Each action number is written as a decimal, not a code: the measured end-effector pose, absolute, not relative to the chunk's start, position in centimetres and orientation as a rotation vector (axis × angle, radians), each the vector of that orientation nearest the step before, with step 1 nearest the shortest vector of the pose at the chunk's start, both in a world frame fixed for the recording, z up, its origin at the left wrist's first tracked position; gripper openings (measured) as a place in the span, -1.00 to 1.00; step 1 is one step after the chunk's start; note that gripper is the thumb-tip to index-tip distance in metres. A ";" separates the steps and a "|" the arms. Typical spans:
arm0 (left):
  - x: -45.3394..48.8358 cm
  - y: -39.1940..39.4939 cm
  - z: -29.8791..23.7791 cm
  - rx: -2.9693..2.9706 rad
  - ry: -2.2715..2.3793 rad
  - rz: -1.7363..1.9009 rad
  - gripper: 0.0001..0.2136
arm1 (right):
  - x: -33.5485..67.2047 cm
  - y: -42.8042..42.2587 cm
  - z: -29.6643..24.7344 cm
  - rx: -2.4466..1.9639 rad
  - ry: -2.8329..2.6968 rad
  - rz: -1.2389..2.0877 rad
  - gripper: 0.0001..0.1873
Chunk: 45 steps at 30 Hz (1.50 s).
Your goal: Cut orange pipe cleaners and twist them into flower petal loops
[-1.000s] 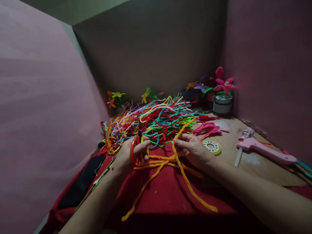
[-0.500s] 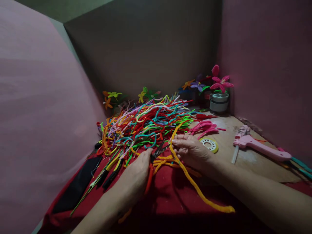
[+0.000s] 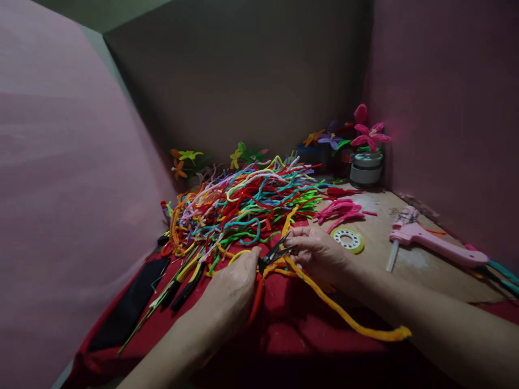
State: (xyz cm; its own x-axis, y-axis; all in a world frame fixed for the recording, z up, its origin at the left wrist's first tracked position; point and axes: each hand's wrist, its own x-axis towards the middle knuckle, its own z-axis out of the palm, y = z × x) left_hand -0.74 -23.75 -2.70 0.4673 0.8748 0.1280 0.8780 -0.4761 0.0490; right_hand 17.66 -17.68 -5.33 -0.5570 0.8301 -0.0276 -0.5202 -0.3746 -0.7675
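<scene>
My left hand (image 3: 237, 283) is closed around the red handles of a pair of cutting pliers (image 3: 267, 260). Their dark jaws are parted and reach to the orange pipe cleaner (image 3: 344, 313), close to my right fingertips. My right hand (image 3: 314, 248) pinches that pipe cleaner; one end points up and away, the other droops toward the front right. Whether the jaws touch it I cannot tell. More orange pipe cleaners (image 3: 279, 267) lie beneath on the red cloth (image 3: 292, 319), partly hidden by my hands.
Behind my hands lies a big heap of coloured pipe cleaners (image 3: 251, 194). Rightward are pink pipe cleaners (image 3: 343, 212), a tape roll (image 3: 347, 240) and a pink glue gun (image 3: 438, 243) on a board (image 3: 430, 281). A black phone-like slab (image 3: 127, 305) and yellow-black pliers (image 3: 190, 286) lie left. Pipe-cleaner flowers (image 3: 370, 135) stand behind.
My left hand has moved the pliers right and slightly up, bringing the jaws to the orange pipe cleaner. Its drooping end has swung right and up a little.
</scene>
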 end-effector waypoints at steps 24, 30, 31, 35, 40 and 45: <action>-0.9 -24.4 -1.9 -2.705 -1.553 -0.176 -0.59 | 17.8 -18.1 -4.9 -0.560 -0.825 2.104 -0.84; -1.1 -24.5 -2.1 -2.730 -1.558 -0.235 -0.56 | 18.2 -18.2 -4.8 -0.447 -0.769 2.206 -0.83; -1.1 -24.6 -2.1 -2.728 -1.574 -0.231 -0.56 | 18.3 -18.3 -4.8 -0.443 -0.771 2.208 -0.84; -1.0 -24.8 -1.9 -2.712 -1.641 -0.187 -0.55 | 18.2 -18.5 -4.4 -0.498 -0.832 2.179 -0.85; -0.9 -25.0 -1.6 -2.680 -1.731 -0.012 -0.54 | 17.8 -18.5 -3.9 -0.639 -0.894 2.082 -0.82; -0.8 -25.2 -1.5 -2.709 -1.696 0.051 -0.54 | 17.8 -18.4 -4.3 -0.622 -0.897 2.043 -0.76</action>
State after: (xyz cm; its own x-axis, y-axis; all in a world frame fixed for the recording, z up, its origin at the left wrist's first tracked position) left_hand -0.82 -25.15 -1.52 0.4372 0.8976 -0.0559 0.8994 -0.4362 0.0297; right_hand 17.78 -18.35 -4.33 -0.5573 0.8226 -0.1128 -0.4737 -0.4266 -0.7705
